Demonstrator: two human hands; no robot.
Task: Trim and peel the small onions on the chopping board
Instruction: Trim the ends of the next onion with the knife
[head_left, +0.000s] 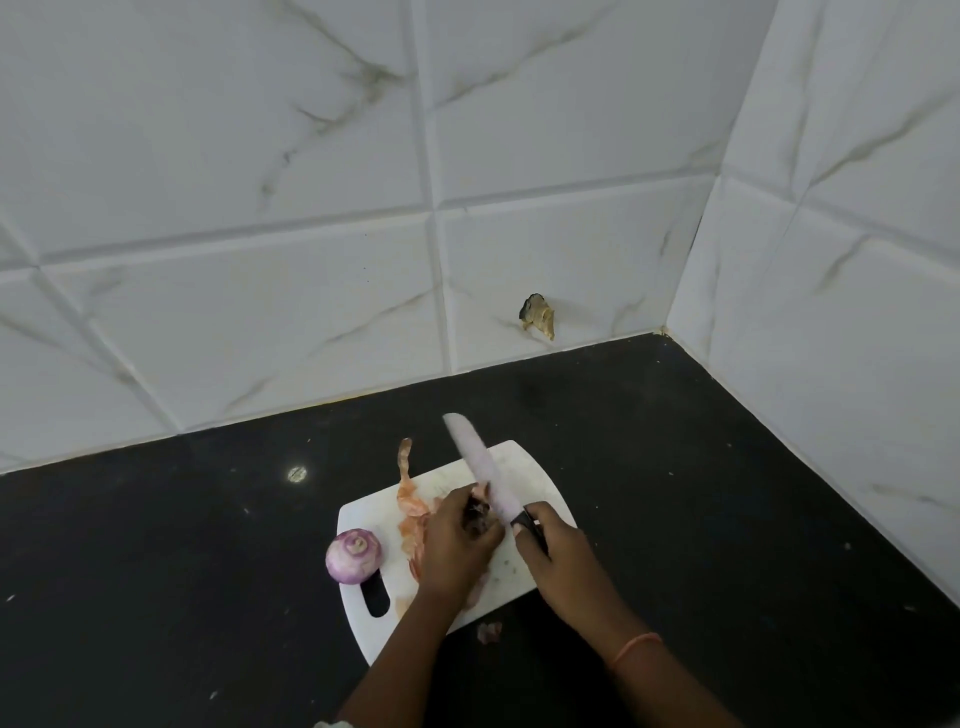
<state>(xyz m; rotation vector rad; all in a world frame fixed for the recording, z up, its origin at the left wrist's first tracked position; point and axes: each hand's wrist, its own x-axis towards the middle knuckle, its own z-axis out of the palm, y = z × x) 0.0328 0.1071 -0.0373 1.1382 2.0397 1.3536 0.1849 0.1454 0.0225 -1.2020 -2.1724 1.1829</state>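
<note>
A white board (524, 470) lies on the black bench (701, 493), its handle slot at the near left corner. Over the middle of the board the left hand (457, 545) curls round a small dark onion (475, 514), of which only a part shows between fingers and thumb, so its grip is closed on that onion. Just right of it the right hand (558, 558) grips the black handle of a knife (483, 467); the pale blade slants up and away to the far left, its base touching or nearly touching the held onion, and its tip reaches past the far edge of the board. A peeled onion (354, 556), purple and white, sits at the left edge of the board, partly over the rim, just far of the slot. Orange skins (410, 501) lie on the board to the left of the left hand, one strip trailing off the far edge onto the bench. A small scrap (489, 631) lies on the bench just near of the board. An orange band (636, 649) circles the right wrist. White marbled tiles (311, 208) back the bench, with a chipped hole (537, 315) low in the far wall.
</note>
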